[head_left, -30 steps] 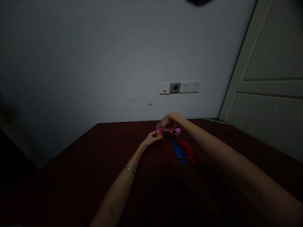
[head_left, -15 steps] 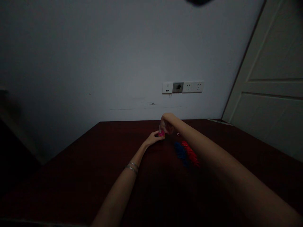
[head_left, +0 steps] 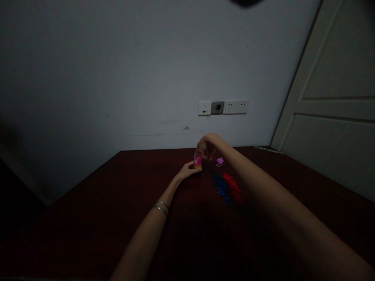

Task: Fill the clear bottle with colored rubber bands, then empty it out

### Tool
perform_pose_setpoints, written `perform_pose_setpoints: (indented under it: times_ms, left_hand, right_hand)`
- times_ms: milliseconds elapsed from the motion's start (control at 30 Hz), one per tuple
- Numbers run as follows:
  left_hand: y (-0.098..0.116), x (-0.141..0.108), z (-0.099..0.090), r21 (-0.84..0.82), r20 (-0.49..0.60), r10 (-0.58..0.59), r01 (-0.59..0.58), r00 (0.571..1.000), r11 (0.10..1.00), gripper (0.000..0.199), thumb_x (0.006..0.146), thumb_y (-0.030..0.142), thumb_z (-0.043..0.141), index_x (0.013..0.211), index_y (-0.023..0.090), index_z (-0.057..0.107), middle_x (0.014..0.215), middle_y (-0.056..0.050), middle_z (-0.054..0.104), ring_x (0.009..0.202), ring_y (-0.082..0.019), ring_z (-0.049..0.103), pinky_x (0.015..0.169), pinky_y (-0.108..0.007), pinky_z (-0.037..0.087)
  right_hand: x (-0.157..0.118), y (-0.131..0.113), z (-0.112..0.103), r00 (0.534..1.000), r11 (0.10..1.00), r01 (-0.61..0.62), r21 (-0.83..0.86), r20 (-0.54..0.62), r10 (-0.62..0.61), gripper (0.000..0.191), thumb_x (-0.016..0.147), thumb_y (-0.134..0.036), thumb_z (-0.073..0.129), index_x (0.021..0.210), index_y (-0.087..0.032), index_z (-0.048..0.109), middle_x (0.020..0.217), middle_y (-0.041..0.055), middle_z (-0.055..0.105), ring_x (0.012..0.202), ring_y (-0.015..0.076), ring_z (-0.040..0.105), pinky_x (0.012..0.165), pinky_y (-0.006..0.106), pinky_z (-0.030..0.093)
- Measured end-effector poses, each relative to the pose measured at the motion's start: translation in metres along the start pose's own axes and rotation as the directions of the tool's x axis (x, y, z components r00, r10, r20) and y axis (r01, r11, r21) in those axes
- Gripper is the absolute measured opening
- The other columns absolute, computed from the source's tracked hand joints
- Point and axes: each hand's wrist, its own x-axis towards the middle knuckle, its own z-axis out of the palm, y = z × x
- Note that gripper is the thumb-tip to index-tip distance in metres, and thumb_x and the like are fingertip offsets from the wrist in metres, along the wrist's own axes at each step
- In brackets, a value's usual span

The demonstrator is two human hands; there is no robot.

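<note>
A small pink and yellow container stands on the dark red table. My left hand is closed around its lower part. Over the container's top is my right hand, bent down at the wrist with its fingers curled; what its fingertips hold, if anything, is too small and dim to make out. Just right of that hand lies a small purple piece with a loop. Nearer to me, a row of blue pieces lies beside a row of red pieces, partly next to my right forearm.
The dark red table meets a grey wall behind. Sockets and switches are set in the wall above the table's back edge. A pale panelled door stands at the right.
My right hand has risen a little, showing more of the container, with its yellow lower part now visible. The purple piece is now uncovered. The view has shifted slightly.
</note>
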Motion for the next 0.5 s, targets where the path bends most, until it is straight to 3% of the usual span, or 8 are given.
perform_pose_setpoints:
  times_ms: [133,367,500]
  left_hand:
    - [0.001,-0.001,0.0,0.008,-0.027,-0.02,0.02,0.999,1.0,0.05,0.06,0.034,0.073,0.104,0.012,0.062,0.1,-0.009,0.065,0.09,-0.019,0.058,0.088,-0.034,0.041]
    - [0.0,0.0,0.0,-0.005,-0.009,-0.003,0.003,1.0,1.0,0.05,0.061,0.034,0.073,0.105,0.012,0.061,0.101,-0.008,0.064,0.09,-0.018,0.057,0.087,-0.032,0.041]
    - [0.003,-0.001,0.001,0.007,-0.003,-0.008,0.008,1.0,1.0,0.049,0.061,0.034,0.073,0.103,0.012,0.061,0.1,-0.008,0.064,0.089,-0.018,0.057,0.087,-0.031,0.041]
  right_hand:
    - [-0.011,0.0,-0.003,0.998,0.999,0.034,-0.031,-0.058,-0.036,0.034,0.067,-0.014,0.061,0.101,-0.016,0.062,0.063,0.0008,0.053,0.06,0.0137,0.055,0.051,0.024,0.045]
    - [-0.008,-0.006,0.0,0.991,0.991,-0.104,-0.086,-0.088,0.097,0.039,0.063,-0.03,0.068,0.097,-0.011,0.062,0.068,0.0045,0.057,0.064,0.0184,0.057,0.054,0.03,0.045]
    - [0.002,-0.007,0.006,0.985,0.999,0.01,-0.034,-0.172,-0.016,0.036,0.064,-0.036,0.066,0.09,-0.011,0.062,0.072,0.0056,0.057,0.066,0.0183,0.057,0.054,0.029,0.044]
